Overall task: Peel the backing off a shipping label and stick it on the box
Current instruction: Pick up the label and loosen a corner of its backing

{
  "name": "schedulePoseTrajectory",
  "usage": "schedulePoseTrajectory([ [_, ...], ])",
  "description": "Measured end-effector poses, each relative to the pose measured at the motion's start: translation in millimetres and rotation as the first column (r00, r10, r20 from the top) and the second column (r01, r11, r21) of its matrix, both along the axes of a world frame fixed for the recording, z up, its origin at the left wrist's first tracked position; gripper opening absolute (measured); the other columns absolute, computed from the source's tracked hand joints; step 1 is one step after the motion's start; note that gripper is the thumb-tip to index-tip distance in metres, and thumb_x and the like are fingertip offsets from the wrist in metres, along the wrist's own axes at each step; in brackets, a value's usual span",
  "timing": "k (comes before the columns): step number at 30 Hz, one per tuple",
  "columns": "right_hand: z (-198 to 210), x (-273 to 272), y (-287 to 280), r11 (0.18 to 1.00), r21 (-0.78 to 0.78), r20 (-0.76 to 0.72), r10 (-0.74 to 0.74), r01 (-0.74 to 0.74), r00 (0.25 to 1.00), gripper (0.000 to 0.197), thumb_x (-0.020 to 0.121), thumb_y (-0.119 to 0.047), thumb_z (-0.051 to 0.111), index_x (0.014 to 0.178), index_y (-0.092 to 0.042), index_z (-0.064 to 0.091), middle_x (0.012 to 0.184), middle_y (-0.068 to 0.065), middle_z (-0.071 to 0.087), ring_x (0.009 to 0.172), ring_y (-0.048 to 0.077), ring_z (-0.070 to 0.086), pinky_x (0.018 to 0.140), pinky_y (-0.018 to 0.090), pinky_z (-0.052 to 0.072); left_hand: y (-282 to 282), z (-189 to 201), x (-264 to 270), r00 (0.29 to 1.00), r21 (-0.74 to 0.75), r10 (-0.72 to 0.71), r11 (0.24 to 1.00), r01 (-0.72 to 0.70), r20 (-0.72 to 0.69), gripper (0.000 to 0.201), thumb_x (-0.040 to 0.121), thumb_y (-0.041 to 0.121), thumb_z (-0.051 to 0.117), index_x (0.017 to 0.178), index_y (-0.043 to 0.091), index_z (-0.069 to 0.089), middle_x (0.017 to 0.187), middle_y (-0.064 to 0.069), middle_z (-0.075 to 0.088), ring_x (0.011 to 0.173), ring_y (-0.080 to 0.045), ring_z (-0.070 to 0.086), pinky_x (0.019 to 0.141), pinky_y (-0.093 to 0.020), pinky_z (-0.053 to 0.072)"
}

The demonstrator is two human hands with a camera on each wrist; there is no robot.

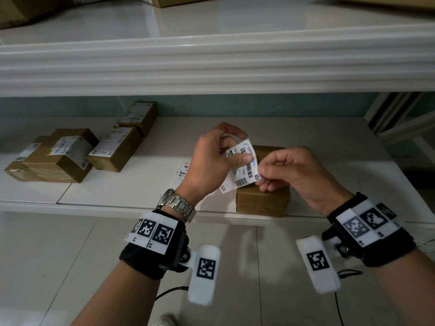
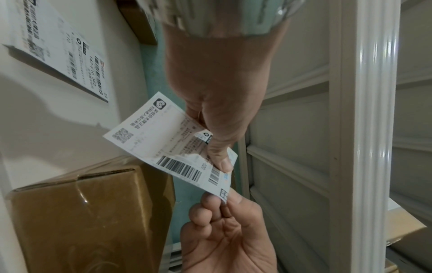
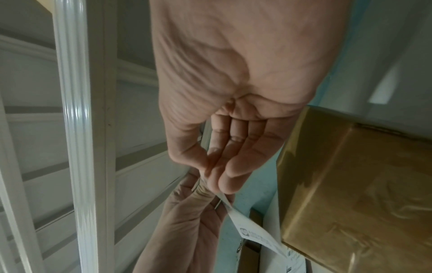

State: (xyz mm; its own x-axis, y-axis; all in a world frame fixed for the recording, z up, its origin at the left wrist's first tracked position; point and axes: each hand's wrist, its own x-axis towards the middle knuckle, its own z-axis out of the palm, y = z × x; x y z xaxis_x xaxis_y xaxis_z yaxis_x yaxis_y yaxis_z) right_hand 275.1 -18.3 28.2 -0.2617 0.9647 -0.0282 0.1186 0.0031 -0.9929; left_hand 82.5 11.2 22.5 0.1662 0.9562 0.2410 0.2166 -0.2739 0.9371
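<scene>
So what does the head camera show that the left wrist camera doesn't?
Only the head view shows the stack of already labelled boxes at the shelf's left, and both wrist bands.

Only the left wrist view shows the right hand from the palm side, pinching the label's corner.

Both show the left hand gripping the shipping label, the plain brown box below it, and a spare label sheet lying on the shelf.

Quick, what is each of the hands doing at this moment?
Left hand: closed, thumb and fingers pinching the shipping label.
Right hand: closed, fingertips pinching the label's lower corner, above the box.
</scene>
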Motion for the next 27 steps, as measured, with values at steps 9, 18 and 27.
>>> schedulePoseTrajectory([
  [9,-3,-2,-1,0.999,-0.027,-0.030,0.024,-0.025,0.999,0.013,0.088,0.005,0.067,0.078,-0.003,0.072,0.066,0.011,0.074,0.055,0.016,0.068,0.053,0.019,0.054,-1,-3,3,1.000,-0.023,-0.011,1.000,0.011,0.023,0.038,0.078,0.003,0.084,0.111,0.003,0.064,0.084,-0.023,0.076,0.075,-0.037,0.075,0.062,-0.037,0.056],
  [18,-4,-2,1,0.993,0.000,-0.161,-0.117,0.118,0.980,0.021,0.091,0.000,0.062,0.076,-0.008,0.073,0.067,0.007,0.071,0.059,0.013,0.064,0.056,0.018,0.052,-7,1,7,0.998,0.128,0.051,0.991,-0.047,-0.030,0.029,0.076,0.022,0.088,0.098,0.010,0.073,0.102,-0.002,0.074,0.096,-0.013,0.069,0.087,-0.033,0.058],
  [27,-3,-3,2,0.977,0.076,-0.137,-0.185,0.197,0.973,0.015,0.091,-0.001,0.062,0.081,-0.003,0.073,0.072,0.004,0.073,0.066,0.011,0.066,0.060,0.018,0.054,-15,1,12,0.999,0.045,-0.051,0.998,0.051,0.008,0.027,0.072,0.017,0.091,0.086,-0.001,0.076,0.086,-0.012,0.078,0.085,-0.028,0.074,0.077,-0.045,0.062],
])
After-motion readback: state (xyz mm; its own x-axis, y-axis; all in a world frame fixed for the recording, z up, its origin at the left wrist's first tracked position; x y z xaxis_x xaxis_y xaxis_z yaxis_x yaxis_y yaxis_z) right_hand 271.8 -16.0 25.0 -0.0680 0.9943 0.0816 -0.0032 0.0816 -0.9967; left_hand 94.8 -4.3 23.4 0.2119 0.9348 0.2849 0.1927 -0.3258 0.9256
